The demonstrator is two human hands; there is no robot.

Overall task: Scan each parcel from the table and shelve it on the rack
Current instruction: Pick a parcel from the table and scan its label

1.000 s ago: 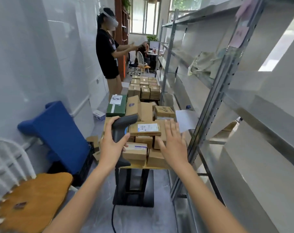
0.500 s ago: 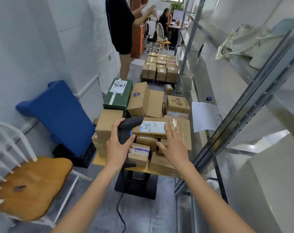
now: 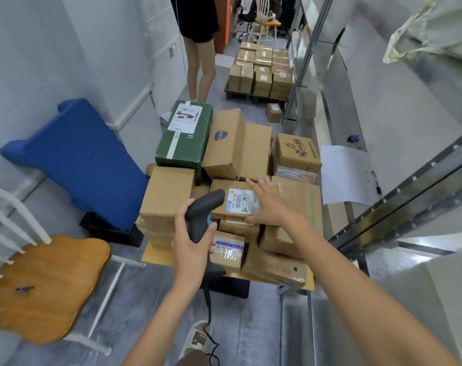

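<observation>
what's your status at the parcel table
Left hand grips scanner. Right hand flat on labelled parcel, not lifted. Parcels crowd it.

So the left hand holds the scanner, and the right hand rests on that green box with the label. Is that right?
Not quite. In the head view the left hand does hold the scanner, but the right hand rests on a brown cardboard parcel with a white label. The green box sits further back, untouched.

the bench (image 3: 155,256) has a light wooden top, nearly covered by stacked cardboard parcels (image 3: 169,196). a green box (image 3: 185,138) sits at its far left corner. on the floor (image 3: 134,299) beyond, a dark pallet (image 3: 228,91) carries more cardboard boxes (image 3: 261,72).
</observation>
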